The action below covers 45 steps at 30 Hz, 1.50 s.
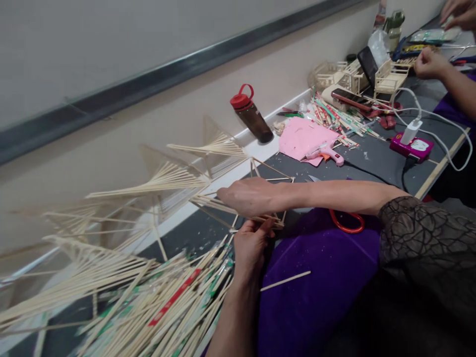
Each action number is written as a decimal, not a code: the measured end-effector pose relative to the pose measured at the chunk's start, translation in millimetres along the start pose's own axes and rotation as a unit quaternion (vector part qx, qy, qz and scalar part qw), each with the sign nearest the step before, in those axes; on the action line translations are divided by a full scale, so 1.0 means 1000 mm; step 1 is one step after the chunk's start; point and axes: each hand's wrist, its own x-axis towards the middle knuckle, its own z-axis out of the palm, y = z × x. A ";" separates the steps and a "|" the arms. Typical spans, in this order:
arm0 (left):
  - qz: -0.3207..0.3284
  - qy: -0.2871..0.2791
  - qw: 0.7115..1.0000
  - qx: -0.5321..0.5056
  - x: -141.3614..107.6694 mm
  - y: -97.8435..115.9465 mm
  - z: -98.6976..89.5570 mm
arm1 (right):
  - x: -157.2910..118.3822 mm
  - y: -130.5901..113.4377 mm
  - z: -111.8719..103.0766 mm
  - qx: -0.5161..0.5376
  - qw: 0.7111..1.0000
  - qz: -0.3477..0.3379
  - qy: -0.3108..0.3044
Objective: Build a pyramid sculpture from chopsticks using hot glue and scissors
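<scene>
A structure of thin wooden sticks lies in front of me at the middle of the table. My left hand pinches the near end of its sticks from below. Over the same sticks reaches my right hand, palm down, its fingertips hidden behind the hand and the sticks. Beyond the hands, fanned stick shapes lean along the wall. To the left is a pile of loose sticks with plastic wrappers. A single stick lies on the purple cloth over my lap.
Red-handled scissors sit under my right forearm. Further back are a pink glue gun on a pink sheet, a tilted-looking bottle, a purple power socket with cables, and stick models. Another person's hands are at upper right.
</scene>
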 end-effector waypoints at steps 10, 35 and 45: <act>-0.010 -0.008 1.000 -0.017 -0.005 0.005 0.003 | -0.086 0.076 -0.012 -0.064 0.979 0.146 0.126; 0.028 -0.027 0.997 -0.070 -0.005 -0.001 0.008 | -0.135 0.153 -0.045 0.172 0.837 0.306 0.419; 0.028 -0.023 0.994 -0.099 -0.003 0.001 0.010 | -0.159 0.075 0.010 0.344 0.844 0.166 0.376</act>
